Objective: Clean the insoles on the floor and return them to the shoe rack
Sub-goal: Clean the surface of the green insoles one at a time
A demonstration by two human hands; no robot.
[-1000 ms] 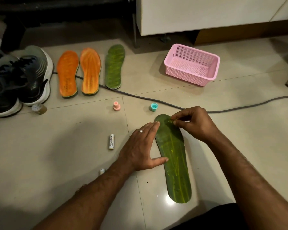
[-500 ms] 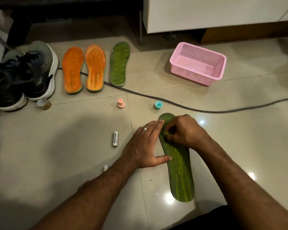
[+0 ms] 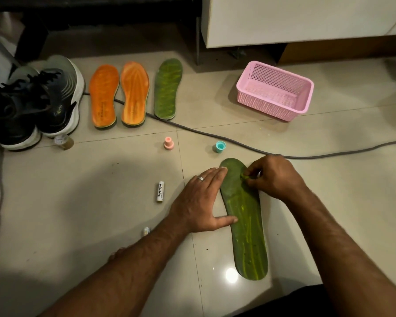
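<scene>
A green insole point(image 3: 246, 223) with yellow streaks lies on the floor tiles in front of me. My left hand point(image 3: 201, 201) lies flat with straight fingers on its left edge, thumb touching the insole's middle. My right hand point(image 3: 273, 177) has curled fingers over the toe end and pinches a small yellow-green bit point(image 3: 245, 177) against the surface. Further back lie two orange insoles point(image 3: 104, 97) point(image 3: 134, 93) and a second green insole point(image 3: 168, 88), side by side.
A pair of dark sneakers point(image 3: 32, 104) stands at the left. A pink mesh basket point(image 3: 274, 91) sits at the back right. A grey cable point(image 3: 238, 144) crosses the floor. A pink cap point(image 3: 168, 143), a teal cap point(image 3: 220, 146) and a white tube point(image 3: 160, 191) lie nearby.
My right hand slid left across the insole's toe area, then back right. The left hand stayed flat on the insole's edge. The camera view shifted slightly.
</scene>
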